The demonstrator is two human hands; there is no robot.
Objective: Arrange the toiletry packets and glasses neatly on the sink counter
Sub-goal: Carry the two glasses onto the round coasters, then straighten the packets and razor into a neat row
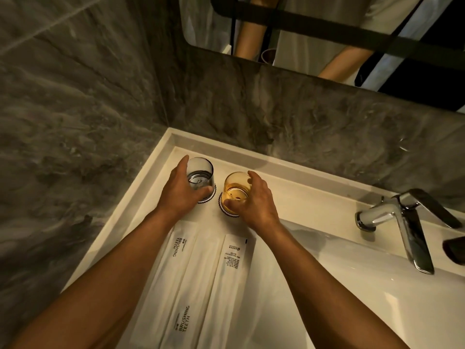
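Our left hand (pixel 181 191) wraps a clear grey-tinted glass tumbler (pixel 201 175) at the far left of the white sink counter (pixel 289 195); our right hand (pixel 254 197) grips an amber glass tumbler (pixel 236 188) just beside it. Both stand on scalloped round paper coasters (pixel 227 212). Three long white paper toiletry packets (pixel 201 273) lie side by side nearer us.

both forearms extended forward; left hand (pixel 180 190) and right hand (pixel 254 200) curled, fingers gripping.
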